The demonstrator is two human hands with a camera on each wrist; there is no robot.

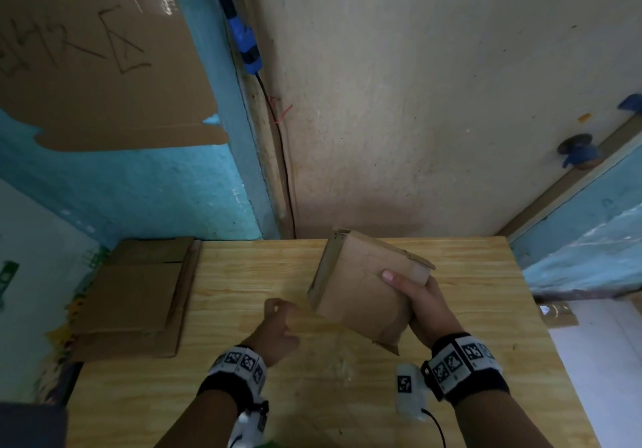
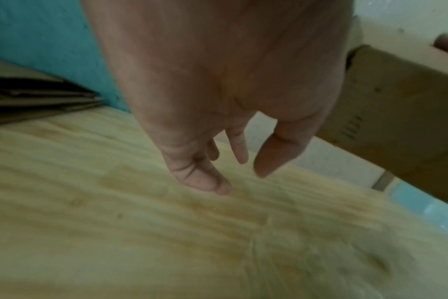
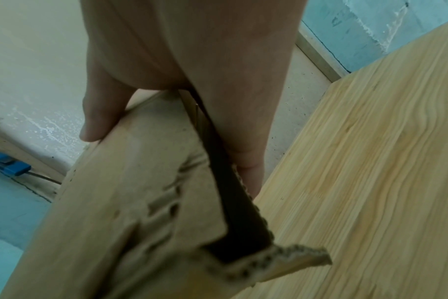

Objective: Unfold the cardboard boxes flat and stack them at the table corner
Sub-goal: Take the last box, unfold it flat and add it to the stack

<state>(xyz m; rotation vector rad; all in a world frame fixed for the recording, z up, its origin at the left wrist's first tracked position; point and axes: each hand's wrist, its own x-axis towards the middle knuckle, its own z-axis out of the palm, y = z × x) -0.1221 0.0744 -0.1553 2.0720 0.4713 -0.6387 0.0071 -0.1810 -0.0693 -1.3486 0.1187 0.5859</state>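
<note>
A small brown cardboard box [image 1: 361,287], still folded up, is tilted in the air above the wooden table [image 1: 243,273]. My right hand [image 1: 417,294] grips its right side, thumb on the top face and fingers underneath; the right wrist view shows this box [image 3: 131,202] with a dented face and a torn flap. My left hand [image 1: 278,329] hovers just left of the box, fingers loosely curled and holding nothing; in the left wrist view my left hand [image 2: 218,172] hangs over the tabletop with the box [image 2: 396,113] to its right. A stack of flattened cardboard [image 1: 135,294] lies at the table's far left corner.
A teal and beige wall stands right behind the table, with a black cable and blue connector [image 1: 248,47] running down it. A large cardboard sheet [image 1: 97,58] with writing hangs on the wall at upper left. The table's right edge [image 1: 542,326] drops to a white floor.
</note>
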